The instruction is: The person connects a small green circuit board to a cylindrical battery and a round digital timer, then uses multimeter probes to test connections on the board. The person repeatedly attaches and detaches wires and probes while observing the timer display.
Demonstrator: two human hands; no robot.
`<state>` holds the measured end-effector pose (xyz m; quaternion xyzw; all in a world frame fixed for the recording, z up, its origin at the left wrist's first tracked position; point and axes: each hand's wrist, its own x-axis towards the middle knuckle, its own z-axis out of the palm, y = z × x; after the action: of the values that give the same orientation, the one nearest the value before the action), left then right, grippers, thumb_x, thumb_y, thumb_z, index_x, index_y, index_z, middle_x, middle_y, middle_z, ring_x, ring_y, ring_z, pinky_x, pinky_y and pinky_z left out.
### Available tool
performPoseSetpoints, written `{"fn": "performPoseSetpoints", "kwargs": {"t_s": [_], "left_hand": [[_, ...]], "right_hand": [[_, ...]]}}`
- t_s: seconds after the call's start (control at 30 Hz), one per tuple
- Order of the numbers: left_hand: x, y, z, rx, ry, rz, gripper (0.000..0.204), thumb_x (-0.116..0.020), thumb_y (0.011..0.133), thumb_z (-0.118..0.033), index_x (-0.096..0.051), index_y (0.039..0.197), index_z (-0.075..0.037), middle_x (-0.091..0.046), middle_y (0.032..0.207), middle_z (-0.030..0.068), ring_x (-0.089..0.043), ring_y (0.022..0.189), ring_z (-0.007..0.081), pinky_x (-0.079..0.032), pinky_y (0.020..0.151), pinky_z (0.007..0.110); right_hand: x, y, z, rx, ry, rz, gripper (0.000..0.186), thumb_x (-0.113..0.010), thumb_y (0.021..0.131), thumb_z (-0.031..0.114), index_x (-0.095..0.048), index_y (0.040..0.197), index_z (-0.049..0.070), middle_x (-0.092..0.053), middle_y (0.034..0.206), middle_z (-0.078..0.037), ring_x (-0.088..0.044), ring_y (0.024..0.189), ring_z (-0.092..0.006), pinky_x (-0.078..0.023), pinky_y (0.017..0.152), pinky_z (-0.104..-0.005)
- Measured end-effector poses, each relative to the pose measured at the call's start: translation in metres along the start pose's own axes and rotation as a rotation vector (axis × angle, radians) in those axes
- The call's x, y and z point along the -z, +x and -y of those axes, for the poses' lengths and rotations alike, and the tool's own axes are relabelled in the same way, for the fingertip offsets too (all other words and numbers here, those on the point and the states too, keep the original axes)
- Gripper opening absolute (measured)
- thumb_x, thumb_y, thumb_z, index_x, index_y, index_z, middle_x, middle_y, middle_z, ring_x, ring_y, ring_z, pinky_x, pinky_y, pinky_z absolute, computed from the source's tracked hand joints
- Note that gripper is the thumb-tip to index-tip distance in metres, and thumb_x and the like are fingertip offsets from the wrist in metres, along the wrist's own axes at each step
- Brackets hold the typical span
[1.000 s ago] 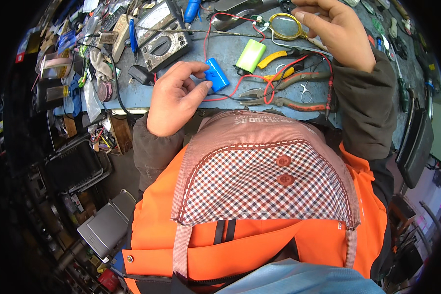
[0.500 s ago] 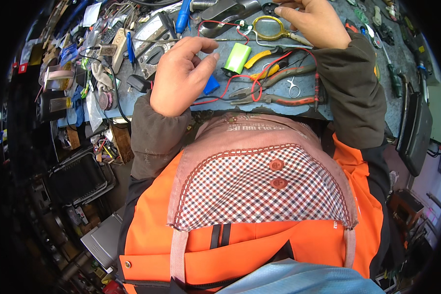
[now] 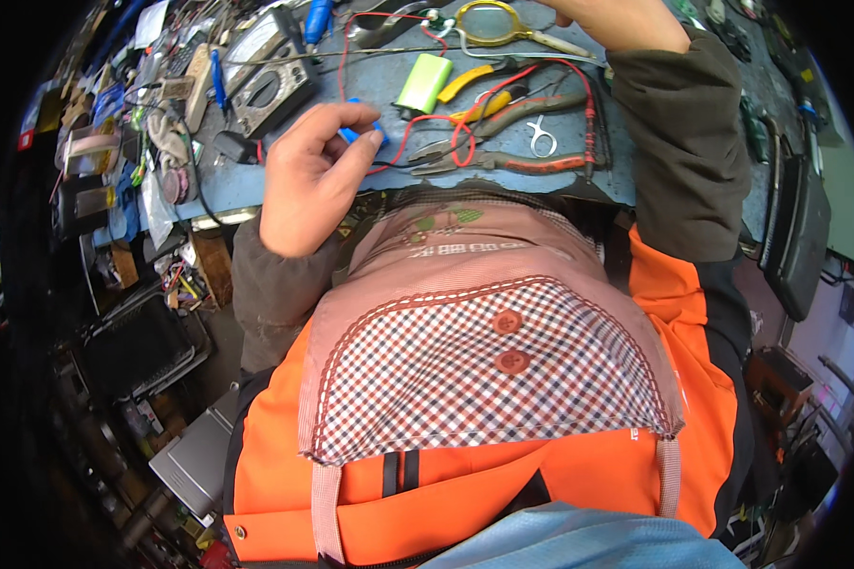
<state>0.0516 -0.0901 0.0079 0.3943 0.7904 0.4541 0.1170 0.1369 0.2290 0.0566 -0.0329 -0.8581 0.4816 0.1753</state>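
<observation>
My left hand [image 3: 308,175] hovers loosely curled at the near edge of the bench, thumb and index finger apart. A small blue object [image 3: 380,133] shows between and beyond those fingertips, partly hidden by them. My right hand [image 3: 626,21] is at the top of the picture, its fingers mostly cut off. It is nearest to a magnifying glass [image 3: 491,36] with a yellow rim. Between the hands lie a lime-green battery pack [image 3: 423,85], yellow-handled pliers [image 3: 489,109], red-handled pliers [image 3: 541,163] and a red wire [image 3: 467,133].
An analog multimeter [image 3: 268,88] lies beyond my left hand, near a blue pen-like tool [image 3: 219,81]. Tangled tools and cables crowd the bench's left side. A white ring-shaped piece [image 3: 543,142] lies by the pliers. A dark flat case [image 3: 799,248] stands at the right edge.
The view has shifted, so the bench things appear farther left and up. My left hand has drawn back nearer to me, and my right hand has moved partly out of the picture.
</observation>
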Motion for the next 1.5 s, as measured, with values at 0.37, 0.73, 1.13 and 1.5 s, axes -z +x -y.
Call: {"fn": "performPoseSetpoints", "kwargs": {"t_s": [0.37,0.73,1.13,1.5], "left_hand": [[-0.025,0.002,-0.019,-0.083,0.064,0.098,0.015,-0.072,0.091,-0.003,-0.073,0.106,0.0,-0.064,0.084,0.0033,-0.045,0.063,0.0072,-0.04,0.057,0.025],[-0.026,0.004,-0.003,0.014,-0.004,-0.045,0.014,-0.072,0.093,-0.002,-0.073,0.106,0.002,-0.066,0.087,-0.0009,-0.048,0.067,0.0035,-0.042,0.06,0.022],[0.021,0.002,0.032,-0.019,-0.174,-0.444,0.014,-0.071,0.096,0.0,-0.072,0.11,0.003,-0.068,0.09,-0.0005,-0.058,0.079,0.0044,-0.045,0.071,0.019],[0.024,0.007,0.029,0.0,-0.212,-0.396,0.015,-0.071,0.096,-0.001,-0.071,0.111,0.003,-0.067,0.09,-0.0018,-0.056,0.079,0.003,-0.043,0.069,0.018]], "right_hand": [[0.048,-0.018,-0.02,-0.077,-0.317,0.127,0.017,-0.075,0.085,0.009,-0.075,0.099,0.001,-0.073,0.08,-0.009,-0.068,0.073,-0.0159,-0.054,0.068,-0.0318],[0.066,-0.027,-0.045,-0.054,-0.402,-0.141,0.019,-0.071,0.084,0.009,-0.074,0.099,0.0,-0.074,0.081,-0.013,-0.07,0.075,-0.021,-0.054,0.069,-0.0349],[0.061,-0.018,-0.051,-0.161,-0.348,-0.284,0.018,-0.071,0.085,0.01,-0.073,0.099,-0.002,-0.069,0.073,-0.008,-0.065,0.066,-0.0154,-0.051,0.061,-0.0326],[0.036,-0.005,-0.038,-0.18,-0.291,-0.279,0.021,-0.071,0.087,0.013,-0.075,0.102,0.0,-0.07,0.075,-0.009,-0.067,0.069,-0.0177,-0.052,0.063,-0.0344]]}}
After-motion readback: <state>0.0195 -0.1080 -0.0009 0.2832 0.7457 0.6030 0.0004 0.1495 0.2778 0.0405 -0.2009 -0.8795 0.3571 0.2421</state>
